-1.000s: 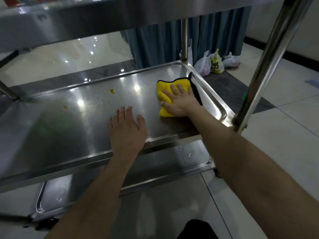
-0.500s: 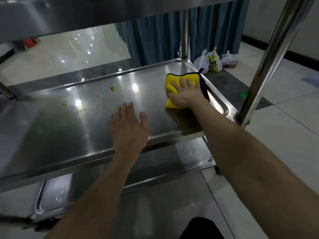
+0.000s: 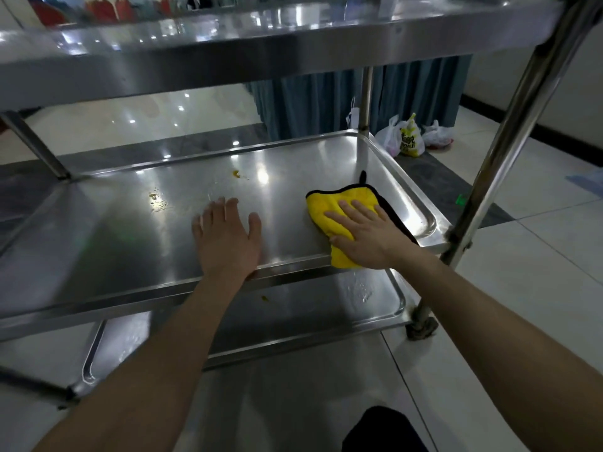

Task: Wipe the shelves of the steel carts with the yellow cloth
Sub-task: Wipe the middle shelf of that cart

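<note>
We find the yellow cloth lying on the middle shelf of the steel cart, at its right end. The near corner of the cloth reaches the front rim. It has a black edging along its far and right sides, and a small black loop stands up at its far corner.

The right hand lies palm down on the cloth. Its fingers are straight and slightly spread, pressing the cloth flat against the steel rather than curling round it. The left hand rests palm down on the bare steel just left of the cloth, apart from it. Its fingers are straight with the thumb held out, and it holds nothing. The wrist lies across the front rim.

We note soiling on the middle shelf. There is an orange spot beyond the left hand, towards the rear rim. A patch of yellowish specks and wet marks lies further left.

The lower shelf carries a small orange speck and water droplets towards its right end. The top shelf spans the upper part of the view, and we cannot make out what stands on it.

The right front post runs down to a caster on the tiled floor. Behind the cart hangs a blue curtain, with plastic bags on the floor at its foot.
</note>
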A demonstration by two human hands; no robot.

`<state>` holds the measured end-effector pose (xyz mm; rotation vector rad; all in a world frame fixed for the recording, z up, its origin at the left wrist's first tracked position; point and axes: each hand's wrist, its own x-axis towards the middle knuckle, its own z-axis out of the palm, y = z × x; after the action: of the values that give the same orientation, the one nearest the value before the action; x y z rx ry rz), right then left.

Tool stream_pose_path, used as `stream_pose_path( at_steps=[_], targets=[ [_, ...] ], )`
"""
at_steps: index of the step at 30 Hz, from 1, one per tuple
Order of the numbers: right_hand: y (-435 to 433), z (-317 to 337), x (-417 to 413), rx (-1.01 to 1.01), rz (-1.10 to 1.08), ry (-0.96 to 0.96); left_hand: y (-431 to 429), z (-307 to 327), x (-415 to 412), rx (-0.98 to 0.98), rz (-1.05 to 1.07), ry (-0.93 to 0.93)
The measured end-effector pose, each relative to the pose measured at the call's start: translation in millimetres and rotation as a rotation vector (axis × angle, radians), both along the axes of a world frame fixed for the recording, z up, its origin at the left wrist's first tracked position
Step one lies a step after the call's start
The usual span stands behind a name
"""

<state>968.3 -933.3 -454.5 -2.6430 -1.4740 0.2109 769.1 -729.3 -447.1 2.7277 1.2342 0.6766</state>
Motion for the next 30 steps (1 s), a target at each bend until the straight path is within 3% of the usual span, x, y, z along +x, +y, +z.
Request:
stream_pose_path(
  at_steps=[3,8,16,21,30],
  targets=[
    [0,1,-3,-0.019,-0.032,0.001,10,-7,-8,-0.072,0.047,0.06],
    [28,-5,15,-0.065,-0.084,0.008,7,-12,-8,-0.027,-0.014,0.058],
    [174,5,112,-0.039,-0.103,0.004,1,-10,-10,0.039,-0.053,0.088],
    [245,13,122,-0.061,-0.025,0.001,1,-13,-9,0.057,-0.029,0.09],
    [153,13,12,-0.031,0.113,0.022,1,-4,-10,0.042,0.034,0.004]
  ],
)
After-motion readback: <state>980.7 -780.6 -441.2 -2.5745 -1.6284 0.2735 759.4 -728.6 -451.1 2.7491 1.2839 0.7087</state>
